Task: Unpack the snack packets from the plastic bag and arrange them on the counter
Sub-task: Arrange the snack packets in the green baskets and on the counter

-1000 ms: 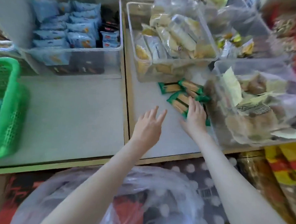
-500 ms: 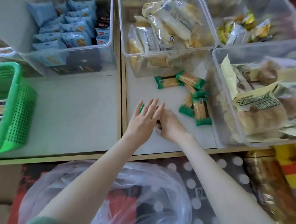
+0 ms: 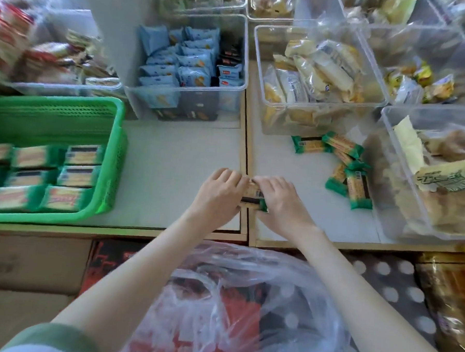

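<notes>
I note left hand (image 3: 219, 194) and right hand (image 3: 284, 202), fingers curled, clamped on held packets (image 3: 251, 197), long axis pointing away. Loose packets (image 3: 356, 187) lie rightward; right hand nearer.

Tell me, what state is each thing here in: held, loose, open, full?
held packet: gripped between both hands, at the counter seam.
left hand: fingers curled round held packet.
right hand: fingers curled round held packet.
loose packets: jumbled heap on counter.
bag: crumpled, red contents showing through.
basket: partly filled, packets in rows.
bins: lidless, holding snacks.
</notes>
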